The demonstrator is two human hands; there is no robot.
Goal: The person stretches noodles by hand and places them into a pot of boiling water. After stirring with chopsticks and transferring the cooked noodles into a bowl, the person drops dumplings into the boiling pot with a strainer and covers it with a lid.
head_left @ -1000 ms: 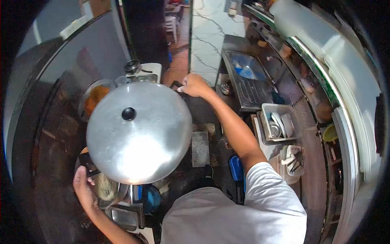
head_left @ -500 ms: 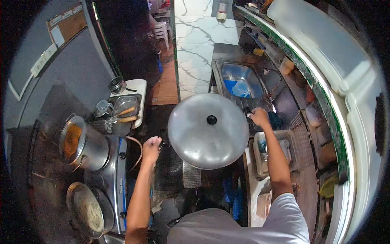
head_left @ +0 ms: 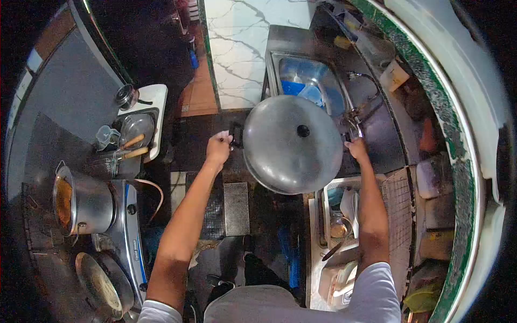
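Observation:
A large round metal lid with a black knob covers a wide pan [head_left: 291, 156], which hangs in the air between my two hands. My left hand [head_left: 219, 148] is closed on the pan's black handle at its left side. At the opposite side, my right hand [head_left: 356, 149] grips the other handle, mostly hidden by the fingers. The pan's far right edge overlaps the near part of the metal sink [head_left: 309, 75], which has blue items in it.
On the left, a tall pot [head_left: 89, 202] with orange contents and a pan [head_left: 99, 285] with pale contents stand by a stove [head_left: 131, 237]. A white tray [head_left: 156, 102] lies beyond. Near my right arm is a dish rack [head_left: 323, 207]. A faucet [head_left: 369, 78] rises beside the sink.
The covered pan has moved from the stove side on the left across to the right, near the sink. Both hands have travelled with it, and the view has turned right.

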